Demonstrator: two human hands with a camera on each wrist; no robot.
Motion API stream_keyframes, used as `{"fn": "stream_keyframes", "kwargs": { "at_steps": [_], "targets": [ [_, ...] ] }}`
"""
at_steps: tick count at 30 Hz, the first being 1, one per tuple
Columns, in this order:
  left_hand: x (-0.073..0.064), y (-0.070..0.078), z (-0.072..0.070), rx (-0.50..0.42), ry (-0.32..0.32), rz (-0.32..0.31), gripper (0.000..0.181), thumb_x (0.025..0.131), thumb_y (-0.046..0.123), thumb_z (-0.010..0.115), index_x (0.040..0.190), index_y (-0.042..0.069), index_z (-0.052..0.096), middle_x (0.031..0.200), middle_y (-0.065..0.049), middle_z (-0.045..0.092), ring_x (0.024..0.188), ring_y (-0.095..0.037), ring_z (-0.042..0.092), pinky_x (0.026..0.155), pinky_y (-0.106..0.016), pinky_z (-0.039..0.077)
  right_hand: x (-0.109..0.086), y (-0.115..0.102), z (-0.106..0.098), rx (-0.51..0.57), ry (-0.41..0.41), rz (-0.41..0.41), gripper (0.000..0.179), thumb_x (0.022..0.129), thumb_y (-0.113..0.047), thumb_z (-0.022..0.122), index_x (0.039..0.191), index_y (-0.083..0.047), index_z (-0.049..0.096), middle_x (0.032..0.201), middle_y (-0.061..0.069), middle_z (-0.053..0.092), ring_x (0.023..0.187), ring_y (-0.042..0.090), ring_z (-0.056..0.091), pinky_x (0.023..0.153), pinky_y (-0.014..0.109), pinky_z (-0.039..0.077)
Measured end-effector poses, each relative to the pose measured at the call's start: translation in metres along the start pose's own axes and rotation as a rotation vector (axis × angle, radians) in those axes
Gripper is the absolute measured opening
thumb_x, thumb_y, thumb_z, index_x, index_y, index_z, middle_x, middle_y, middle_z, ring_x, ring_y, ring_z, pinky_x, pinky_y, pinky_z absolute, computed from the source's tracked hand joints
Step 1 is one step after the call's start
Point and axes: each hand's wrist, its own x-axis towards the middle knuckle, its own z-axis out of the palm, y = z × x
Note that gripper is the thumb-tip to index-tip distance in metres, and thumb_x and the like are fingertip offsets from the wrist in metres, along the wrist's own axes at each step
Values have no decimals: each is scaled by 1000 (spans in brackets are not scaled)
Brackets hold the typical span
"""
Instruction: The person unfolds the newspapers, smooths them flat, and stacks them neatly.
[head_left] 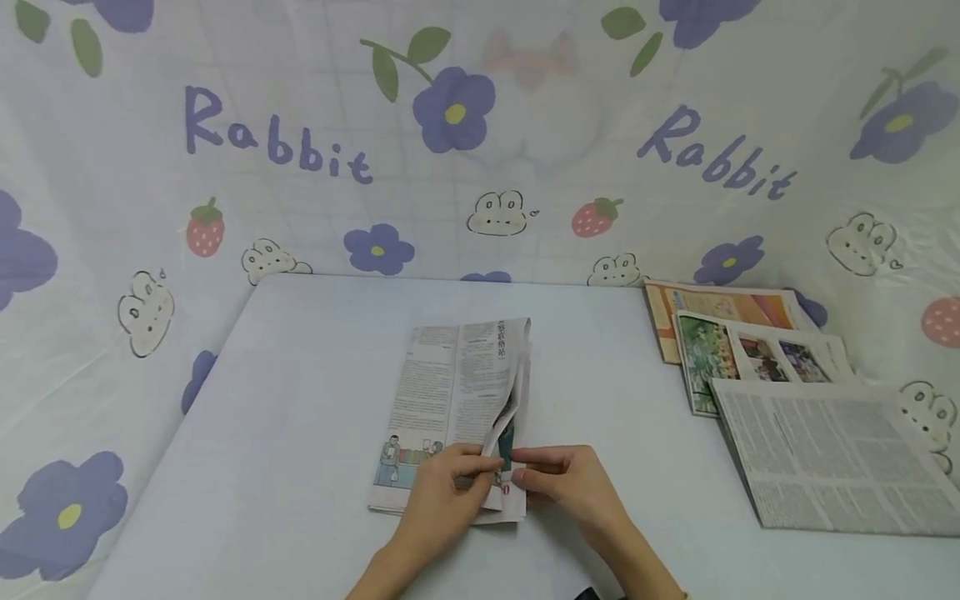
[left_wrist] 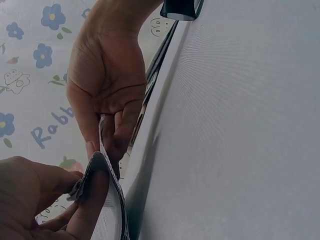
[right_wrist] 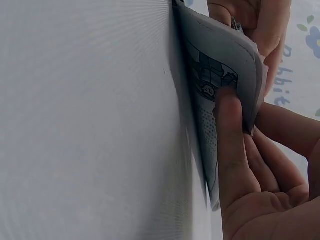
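Observation:
A folded newspaper [head_left: 431,383] lies upright to me in the middle of the white table, with a printed cartoon at its lower left. Its right side bulges, the layers parted over a dark green patch. My left hand [head_left: 442,492] pinches the upper layers near the lower right corner, thumb on one side and fingers on the other in the left wrist view. Opposite it, my right hand [head_left: 573,483] holds the lower right edge between thumb and fingers. In the right wrist view, the right thumb [right_wrist: 231,120] presses on the printed sheet [right_wrist: 210,75].
On the table's right side, a grey printed newspaper [head_left: 840,458] overlaps one with photos [head_left: 708,358], and an orange-printed one [head_left: 663,321] lies behind them. A curtain [head_left: 300,217] with flowers, rabbits and lettering hangs behind the white table [head_left: 300,375].

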Motion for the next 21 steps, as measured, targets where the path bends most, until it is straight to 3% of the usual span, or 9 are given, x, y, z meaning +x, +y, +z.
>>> {"fn": "stream_keyframes", "kwargs": {
  "at_steps": [9,21],
  "targets": [
    [0,1,1,28,42,-46,27,89,-1,69,115,1,71,106,-5,71,78,-10,58,66,-24,52,3,1,-5,-40,57,22,32,82,-1,77,113,8,70,99,17,71,86,20,69,72,34,58],
    [1,-1,1,-29,64,-113,26,88,2,72,114,1,73,99,-3,73,72,-8,64,63,-23,53,3,-3,-10,-64,85,27,32,81,-1,78,111,6,72,94,15,72,82,20,68,71,34,58]
  ]
}}
